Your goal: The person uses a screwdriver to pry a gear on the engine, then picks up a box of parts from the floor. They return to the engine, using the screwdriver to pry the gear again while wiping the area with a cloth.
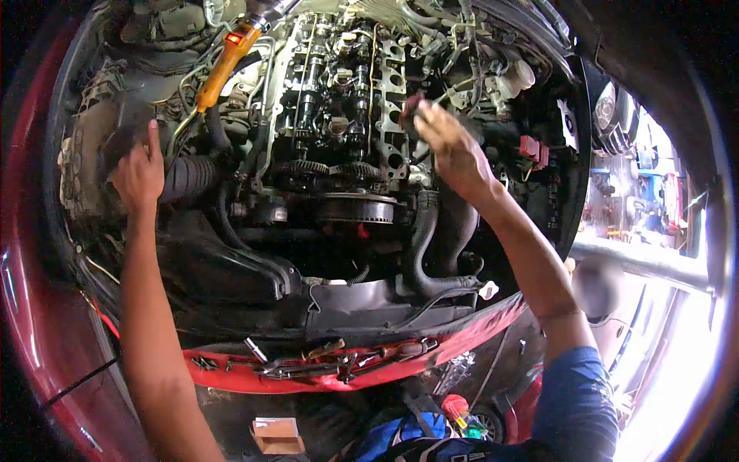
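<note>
My left hand [140, 175] is at the left of the engine bay, beside a ribbed black intake hose [188, 179]. Its thumb points up and the other fingers curl around the edge of a dark, blurred thing [129, 131] that I cannot make out. Over the right side of the engine, my right hand [456, 152] pinches a small dark red, rag-like thing [413, 109], smeared by motion. Between the hands lies the uncovered engine top, with camshafts [312, 85] and two toothed gears [352, 169] showing. A lit orange work lamp [223, 65] leans near the left hand.
Several hand tools [339, 362] lie along the red front bumper edge [269, 379]. Thick black hoses [423, 239] run down the front right. An open cardboard box [277, 436] and a blue bag [400, 435] sit below. The raised hood [654, 46] borders the right.
</note>
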Tool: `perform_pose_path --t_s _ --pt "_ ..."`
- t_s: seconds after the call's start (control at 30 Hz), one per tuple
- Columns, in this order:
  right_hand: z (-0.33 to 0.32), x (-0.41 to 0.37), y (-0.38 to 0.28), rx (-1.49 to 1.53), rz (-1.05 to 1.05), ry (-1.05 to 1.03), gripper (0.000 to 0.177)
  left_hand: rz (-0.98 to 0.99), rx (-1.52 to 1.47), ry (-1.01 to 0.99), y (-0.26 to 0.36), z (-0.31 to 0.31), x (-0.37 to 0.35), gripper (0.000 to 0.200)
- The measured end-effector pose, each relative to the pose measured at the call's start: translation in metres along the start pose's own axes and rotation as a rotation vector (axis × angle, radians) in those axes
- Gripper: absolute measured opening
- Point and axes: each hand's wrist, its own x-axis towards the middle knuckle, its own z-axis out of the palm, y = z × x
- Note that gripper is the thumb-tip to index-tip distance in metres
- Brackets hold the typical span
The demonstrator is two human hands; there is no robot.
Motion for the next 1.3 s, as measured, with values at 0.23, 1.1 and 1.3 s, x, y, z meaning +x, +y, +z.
perform_pose_path --t_s 0.23,1.1,1.3 --pt "0.066 0.013 -0.022 0.112 -0.068 -0.286 0.052 0.023 -0.028 0.024 0.003 0.001 0.003 0.074" --pt "0.001 -0.036 -0.033 -0.085 -0.178 -0.468 0.035 0.006 -0.059 0.013 0.008 -0.011 -0.001 0.075" --pt "0.009 0.036 0.003 0.054 0.229 0.108 0.057 0.025 -0.055 -0.007 0.007 -0.011 -0.002 0.070"
